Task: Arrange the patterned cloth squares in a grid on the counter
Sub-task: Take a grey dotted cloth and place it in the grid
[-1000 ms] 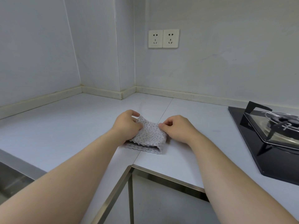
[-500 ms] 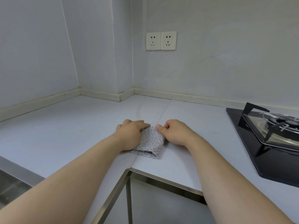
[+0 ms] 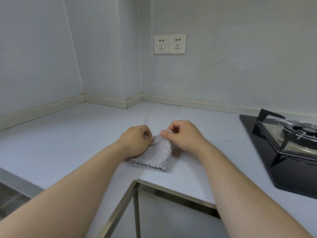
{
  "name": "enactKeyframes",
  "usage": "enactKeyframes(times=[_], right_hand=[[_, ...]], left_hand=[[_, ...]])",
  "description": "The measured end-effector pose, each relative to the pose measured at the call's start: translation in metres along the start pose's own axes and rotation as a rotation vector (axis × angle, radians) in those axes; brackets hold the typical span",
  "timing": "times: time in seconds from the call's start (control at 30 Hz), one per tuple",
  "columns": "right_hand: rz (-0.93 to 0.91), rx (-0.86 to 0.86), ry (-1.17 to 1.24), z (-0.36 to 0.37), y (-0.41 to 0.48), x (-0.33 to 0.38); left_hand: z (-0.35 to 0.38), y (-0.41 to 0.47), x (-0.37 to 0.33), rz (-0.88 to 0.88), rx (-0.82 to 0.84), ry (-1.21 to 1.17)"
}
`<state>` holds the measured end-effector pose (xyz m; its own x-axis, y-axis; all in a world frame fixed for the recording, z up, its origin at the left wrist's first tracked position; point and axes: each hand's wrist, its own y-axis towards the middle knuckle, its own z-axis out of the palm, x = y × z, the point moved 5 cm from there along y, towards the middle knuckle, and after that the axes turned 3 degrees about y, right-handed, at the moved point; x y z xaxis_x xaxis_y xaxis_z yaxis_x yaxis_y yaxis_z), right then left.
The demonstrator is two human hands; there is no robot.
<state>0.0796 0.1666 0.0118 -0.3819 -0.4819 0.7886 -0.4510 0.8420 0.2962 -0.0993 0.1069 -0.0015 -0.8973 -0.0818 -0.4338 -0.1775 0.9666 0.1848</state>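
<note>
Two cream wall sockets (image 3: 169,43) are sitting side by side on the pale grey wall (image 3: 240,57), beside a jutting wall column (image 3: 130,48). A cream skirting strip (image 3: 188,101) is running along the foot of the walls. At the right, a black glass gas stove (image 3: 291,174) is lying flat, its burner (image 3: 301,131) showing under a metal pot stand. Steel trim (image 3: 171,191) is edging the front, and a steel surface (image 3: 12,198) is showing at lower left.
</note>
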Motion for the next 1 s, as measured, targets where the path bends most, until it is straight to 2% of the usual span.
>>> enactKeyframes(times=[0.23,0.33,0.43,0.63,0.83,1.0], right_hand=[[-0.073,-0.015,0.041,-0.001,-0.004,0.010],[-0.101,-0.036,0.073,-0.002,-0.004,0.013],[-0.132,-0.105,0.122,-0.007,-0.004,0.015],[-0.295,-0.355,0.136,-0.024,-0.011,0.032],[-0.697,-0.632,-0.081,-0.029,-0.026,0.056],[-0.807,-0.697,-0.169,-0.028,-0.032,0.063]], left_hand=[[-0.008,-0.004,0.003,-0.081,0.147,-0.131],[-0.010,-0.004,0.007,-0.148,0.163,-0.280],[-0.023,-0.005,0.005,-0.136,0.114,-0.367],[-0.077,-0.012,-0.033,0.106,-0.044,-0.023],[-0.097,-0.020,-0.045,0.206,-0.050,0.014],[-0.100,-0.019,-0.047,0.224,-0.126,0.027]])
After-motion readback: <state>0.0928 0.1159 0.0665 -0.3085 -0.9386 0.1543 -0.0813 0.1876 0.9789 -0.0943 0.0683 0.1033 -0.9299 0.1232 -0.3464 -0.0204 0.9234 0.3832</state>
